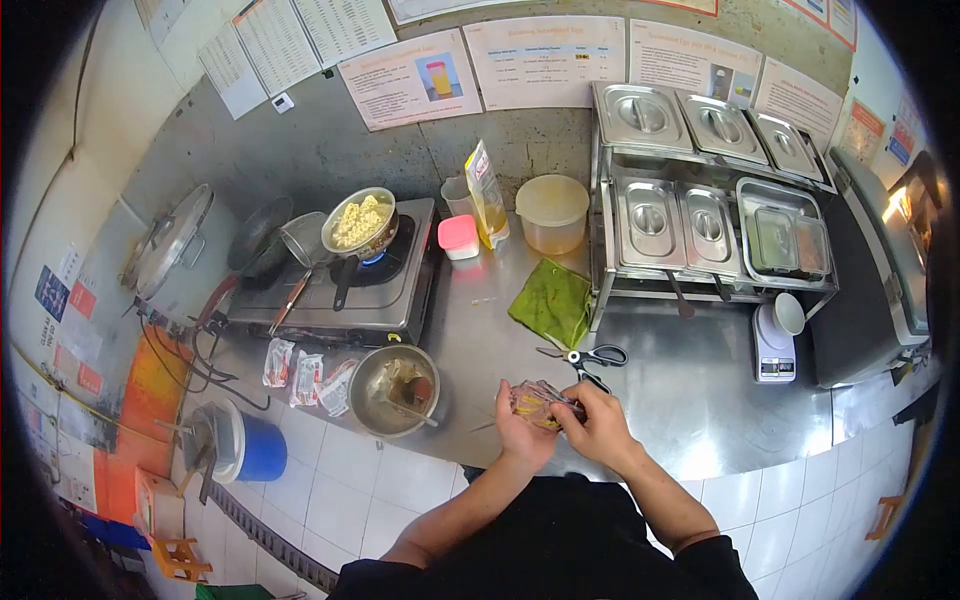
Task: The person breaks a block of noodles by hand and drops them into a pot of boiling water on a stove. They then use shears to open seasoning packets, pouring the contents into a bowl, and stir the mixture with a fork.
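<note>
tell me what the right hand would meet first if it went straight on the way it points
Most likely the bundle, which the right hand touches at its near edge; the left hand cups it. Depth beyond is hard to judge.

the metal counter [665, 400] looks glossy, the cloth [553, 302] matt.

Plain black top [560, 535], short black sleeves [715, 565], bare forearms [455, 510], bare left hand [524, 436], bare right hand [602, 428]
</note>
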Available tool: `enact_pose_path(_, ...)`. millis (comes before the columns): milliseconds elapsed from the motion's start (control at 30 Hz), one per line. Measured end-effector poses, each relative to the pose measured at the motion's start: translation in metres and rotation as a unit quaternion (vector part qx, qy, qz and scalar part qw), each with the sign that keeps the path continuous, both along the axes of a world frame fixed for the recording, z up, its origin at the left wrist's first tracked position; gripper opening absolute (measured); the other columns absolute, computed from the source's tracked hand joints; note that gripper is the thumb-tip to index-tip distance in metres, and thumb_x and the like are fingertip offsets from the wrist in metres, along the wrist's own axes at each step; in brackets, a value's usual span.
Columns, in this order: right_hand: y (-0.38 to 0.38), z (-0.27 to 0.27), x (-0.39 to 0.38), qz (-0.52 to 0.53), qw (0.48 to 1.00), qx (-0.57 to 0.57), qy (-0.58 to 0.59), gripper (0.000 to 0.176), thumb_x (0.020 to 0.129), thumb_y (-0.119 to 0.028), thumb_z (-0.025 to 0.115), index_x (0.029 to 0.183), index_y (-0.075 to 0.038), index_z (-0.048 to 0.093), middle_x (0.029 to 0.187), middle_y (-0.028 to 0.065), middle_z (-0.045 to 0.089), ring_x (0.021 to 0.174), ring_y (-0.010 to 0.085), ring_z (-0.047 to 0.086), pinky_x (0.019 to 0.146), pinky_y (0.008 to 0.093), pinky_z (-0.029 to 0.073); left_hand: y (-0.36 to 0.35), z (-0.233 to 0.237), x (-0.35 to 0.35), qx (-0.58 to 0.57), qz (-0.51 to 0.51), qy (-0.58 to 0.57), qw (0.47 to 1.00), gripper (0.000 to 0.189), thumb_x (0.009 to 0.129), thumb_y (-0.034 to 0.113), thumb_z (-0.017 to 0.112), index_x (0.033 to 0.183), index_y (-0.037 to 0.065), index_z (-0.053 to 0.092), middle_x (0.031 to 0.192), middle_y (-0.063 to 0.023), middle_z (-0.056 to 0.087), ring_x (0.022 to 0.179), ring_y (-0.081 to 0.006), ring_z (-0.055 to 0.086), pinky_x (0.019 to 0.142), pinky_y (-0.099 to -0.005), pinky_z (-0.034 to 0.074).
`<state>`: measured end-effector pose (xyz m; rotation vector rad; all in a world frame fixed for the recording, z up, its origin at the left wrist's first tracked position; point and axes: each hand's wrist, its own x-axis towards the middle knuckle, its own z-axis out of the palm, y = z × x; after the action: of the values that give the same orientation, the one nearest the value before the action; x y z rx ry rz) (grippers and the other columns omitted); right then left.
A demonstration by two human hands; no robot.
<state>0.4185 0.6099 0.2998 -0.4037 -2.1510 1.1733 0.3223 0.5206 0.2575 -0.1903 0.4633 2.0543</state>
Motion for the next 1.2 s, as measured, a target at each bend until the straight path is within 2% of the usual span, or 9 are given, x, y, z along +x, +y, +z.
enact_pose_path(133,-0.001,0.002,0.002,0.004,1.000,0.002,-0.005,0.016,0.080,-0.012,0.067,0.086,0.000,0.059,0.079,0.0142,0.062,0.062,0.0275,0.064,0.054,0.0330,0.051,0.000,0.006,0.002,-0.008,-0.004,-0.015,1.000,0.042,0.092,0.046,0.033,0.091,0.010,0.056,0.087,-0.0057,0.061,0.084,-0.0226,0.058,0.079,-0.0389,0.045)
enact_pose_path(467,0.002,0.003,0.002,0.022,0.998,0.066,-0.006,0.016,0.080,-0.014,0.066,0.088,-0.001,0.061,0.079,0.0143,0.062,0.066,0.0317,0.062,0.057,0.0359,0.050,0.002,-0.003,0.003,-0.044,0.047,-0.015,0.998,0.042,0.092,0.044,0.034,0.088,0.009,0.056,0.086,-0.0076,0.061,0.084,-0.0245,0.058,0.080,-0.0393,0.045)
enact_pose_path(567,0.002,0.009,0.003,0.035,0.996,0.074,-0.034,0.016,0.081,-0.015,0.065,0.088,-0.001,0.062,0.078,0.0141,0.061,0.065,0.0325,0.061,0.056,0.0378,0.049,0.001,-0.007,0.001,-0.013,0.046,-0.025,0.999,0.038,0.093,0.042,0.035,0.091,0.009,0.055,0.087,-0.0086,0.060,0.085,-0.0251,0.058,0.080,-0.0398,0.045)
enact_pose_path(767,0.004,0.009,0.002,0.054,0.992,0.092,-0.067,0.018,0.081,-0.016,0.063,0.092,-0.002,0.062,0.079,0.0142,0.061,0.067,0.0334,0.061,0.058,0.0396,0.050,0.004,0.005,0.006,-0.082,0.061,-0.003,0.995,0.034,0.093,0.040,0.038,0.100,0.010,0.051,0.091,-0.0088,0.058,0.089,-0.0259,0.057,0.080,-0.0413,0.046)
enact_pose_path(967,0.001,0.012,0.000,0.061,0.992,0.083,-0.078,0.018,0.081,-0.015,0.064,0.094,-0.002,0.062,0.082,0.0158,0.061,0.071,0.0349,0.062,0.061,0.0407,0.050,0.008,0.002,0.005,-0.107,0.080,0.010,0.991,0.037,0.093,0.041,0.038,0.102,0.009,0.053,0.097,-0.0097,0.060,0.097,-0.0255,0.056,0.086,-0.0404,0.044)
enact_pose_path(1067,-0.001,0.004,-0.002,0.057,0.994,0.069,-0.067,0.019,0.081,-0.013,0.064,0.096,-0.002,0.062,0.083,0.0159,0.061,0.072,0.0353,0.062,0.062,0.0403,0.051,0.006,-0.003,0.003,-0.099,0.076,-0.008,0.992,0.044,0.093,0.047,0.036,0.103,0.008,0.054,0.099,-0.0102,0.060,0.100,-0.0252,0.055,0.089,-0.0406,0.043)
enact_pose_path(1133,-0.003,0.002,-0.004,0.039,0.996,0.068,-0.043,0.021,0.081,-0.013,0.064,0.099,-0.001,0.061,0.083,0.0154,0.061,0.071,0.0346,0.062,0.061,0.0394,0.050,0.001,-0.001,0.002,-0.057,-0.003,-0.022,0.998,0.051,0.092,0.053,0.033,0.102,0.008,0.055,0.099,-0.0101,0.060,0.098,-0.0255,0.056,0.087,-0.0414,0.044)
enact_pose_path(1200,-0.005,0.002,-0.006,0.028,0.997,0.058,-0.031,0.021,0.081,-0.012,0.064,0.099,-0.001,0.061,0.083,0.0151,0.060,0.070,0.0340,0.061,0.060,0.0388,0.050,0.000,-0.006,0.001,-0.042,-0.011,-0.019,0.999,0.053,0.092,0.054,0.031,0.101,0.008,0.055,0.099,-0.0103,0.060,0.096,-0.0260,0.057,0.086,-0.0420,0.045)
